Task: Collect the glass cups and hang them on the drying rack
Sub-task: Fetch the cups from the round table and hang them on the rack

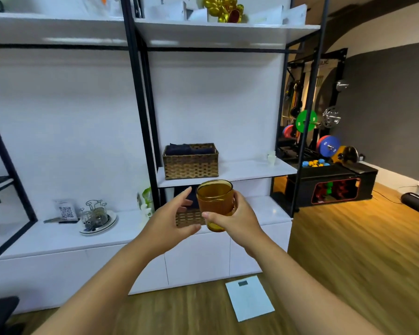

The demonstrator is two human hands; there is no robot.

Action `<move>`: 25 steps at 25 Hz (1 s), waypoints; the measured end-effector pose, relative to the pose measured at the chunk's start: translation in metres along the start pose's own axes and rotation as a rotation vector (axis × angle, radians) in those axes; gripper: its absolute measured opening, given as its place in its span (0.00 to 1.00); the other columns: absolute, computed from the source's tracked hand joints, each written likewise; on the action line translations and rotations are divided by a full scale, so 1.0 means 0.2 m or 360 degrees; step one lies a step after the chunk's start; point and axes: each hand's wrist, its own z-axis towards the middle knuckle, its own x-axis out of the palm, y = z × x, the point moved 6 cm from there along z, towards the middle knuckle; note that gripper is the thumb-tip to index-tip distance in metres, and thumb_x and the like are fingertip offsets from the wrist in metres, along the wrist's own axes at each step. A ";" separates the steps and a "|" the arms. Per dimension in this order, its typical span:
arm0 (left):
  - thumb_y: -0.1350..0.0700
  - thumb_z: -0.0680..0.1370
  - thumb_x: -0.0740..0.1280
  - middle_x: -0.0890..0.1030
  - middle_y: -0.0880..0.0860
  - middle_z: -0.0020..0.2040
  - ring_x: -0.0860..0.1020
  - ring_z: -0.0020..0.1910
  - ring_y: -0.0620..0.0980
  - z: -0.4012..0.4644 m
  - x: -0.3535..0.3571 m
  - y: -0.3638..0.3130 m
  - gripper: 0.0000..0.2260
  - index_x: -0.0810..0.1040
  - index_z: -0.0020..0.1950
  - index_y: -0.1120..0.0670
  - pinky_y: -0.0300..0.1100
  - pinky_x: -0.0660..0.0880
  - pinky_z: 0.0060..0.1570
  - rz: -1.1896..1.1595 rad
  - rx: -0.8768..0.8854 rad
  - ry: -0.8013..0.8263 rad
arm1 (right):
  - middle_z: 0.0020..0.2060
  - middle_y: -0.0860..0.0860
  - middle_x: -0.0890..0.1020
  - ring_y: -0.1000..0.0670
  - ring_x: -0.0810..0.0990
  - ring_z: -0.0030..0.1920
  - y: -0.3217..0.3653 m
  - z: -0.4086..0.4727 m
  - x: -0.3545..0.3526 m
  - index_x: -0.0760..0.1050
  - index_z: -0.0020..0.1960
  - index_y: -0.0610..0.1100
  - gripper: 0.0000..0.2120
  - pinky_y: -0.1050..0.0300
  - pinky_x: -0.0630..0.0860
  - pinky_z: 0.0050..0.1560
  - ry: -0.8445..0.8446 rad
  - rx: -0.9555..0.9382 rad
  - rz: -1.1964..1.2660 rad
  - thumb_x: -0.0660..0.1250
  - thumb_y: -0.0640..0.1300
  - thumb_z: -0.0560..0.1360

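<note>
The amber glass cup [215, 203] sits mid-frame, upright, gripped around its side by the right hand [230, 217]. The left hand [172, 220] hovers just beside it, fingers spread, holding nothing. To hang it well, tip it mouth-down and carry it to the wire drying rack [95, 212] at lower left.
</note>
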 end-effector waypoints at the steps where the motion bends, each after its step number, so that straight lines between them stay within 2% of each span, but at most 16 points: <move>1: 0.46 0.75 0.78 0.75 0.38 0.67 0.75 0.65 0.39 0.04 0.01 0.02 0.46 0.52 0.84 0.38 0.22 0.70 0.49 -0.0012 -0.0035 -0.0017 | 0.57 0.66 0.79 0.59 0.80 0.56 -0.01 0.07 0.01 0.68 0.66 0.66 0.42 0.67 0.78 0.45 0.0040 -0.0003 0.0017 0.82 0.69 0.57; 3: 0.44 0.75 0.78 0.75 0.38 0.67 0.75 0.66 0.39 0.14 0.01 0.05 0.48 0.49 0.85 0.38 0.25 0.69 0.53 -0.0020 -0.0105 -0.0054 | 0.57 0.66 0.79 0.59 0.79 0.57 -0.05 0.21 0.04 0.68 0.66 0.66 0.42 0.64 0.79 0.47 0.0151 -0.0007 0.0040 0.82 0.69 0.58; 6: 0.38 0.71 0.76 0.75 0.38 0.69 0.75 0.66 0.40 0.26 0.00 0.10 0.49 0.50 0.85 0.38 0.30 0.68 0.57 -0.0054 -0.0210 -0.0141 | 0.57 0.67 0.78 0.59 0.79 0.57 -0.08 0.43 0.08 0.67 0.66 0.67 0.40 0.66 0.77 0.45 0.0308 -0.0037 0.0092 0.82 0.68 0.59; 10: 0.44 0.74 0.79 0.76 0.38 0.69 0.75 0.65 0.36 0.31 -0.03 0.22 0.46 0.53 0.83 0.32 0.26 0.68 0.55 -0.0040 -0.0375 -0.0262 | 0.57 0.69 0.77 0.62 0.77 0.56 -0.13 0.63 0.16 0.68 0.62 0.69 0.36 0.71 0.75 0.42 0.0483 -0.0057 0.0148 0.82 0.67 0.60; 14: 0.45 0.74 0.79 0.76 0.38 0.67 0.75 0.63 0.32 0.31 -0.09 0.37 0.45 0.55 0.83 0.34 0.23 0.69 0.53 -0.0027 -0.0517 -0.0367 | 0.58 0.68 0.76 0.61 0.76 0.56 -0.18 0.76 0.32 0.65 0.67 0.66 0.40 0.68 0.76 0.43 0.0641 -0.0085 0.0177 0.83 0.65 0.62; 17: 0.46 0.74 0.79 0.77 0.39 0.68 0.77 0.63 0.37 0.33 -0.11 0.50 0.44 0.57 0.84 0.38 0.27 0.71 0.53 -0.0079 -0.0582 -0.0415 | 0.57 0.69 0.75 0.60 0.77 0.55 -0.20 0.83 0.48 0.65 0.67 0.66 0.39 0.69 0.76 0.43 0.0704 -0.0101 0.0202 0.83 0.65 0.63; 21: 0.45 0.73 0.79 0.76 0.41 0.70 0.77 0.65 0.40 0.39 -0.09 0.72 0.45 0.57 0.84 0.40 0.29 0.72 0.53 -0.0131 -0.0626 -0.0414 | 0.59 0.65 0.79 0.58 0.79 0.58 -0.25 0.94 0.71 0.69 0.68 0.63 0.41 0.61 0.81 0.50 0.0735 -0.0115 0.0230 0.83 0.66 0.61; 23: 0.45 0.74 0.79 0.76 0.40 0.70 0.76 0.66 0.41 0.45 -0.11 0.84 0.43 0.59 0.83 0.40 0.32 0.74 0.56 -0.0193 -0.0637 -0.0453 | 0.56 0.66 0.81 0.59 0.81 0.55 -0.28 1.00 0.85 0.70 0.67 0.65 0.38 0.63 0.81 0.48 0.0775 -0.0098 0.0259 0.84 0.64 0.61; 25: 0.47 0.74 0.79 0.78 0.37 0.68 0.77 0.66 0.39 0.52 -0.15 0.96 0.37 0.65 0.79 0.36 0.39 0.76 0.60 -0.0285 -0.0646 -0.0530 | 0.52 0.67 0.82 0.63 0.82 0.53 -0.31 1.09 1.00 0.72 0.63 0.66 0.35 0.66 0.81 0.43 0.0838 -0.0098 0.0295 0.85 0.60 0.62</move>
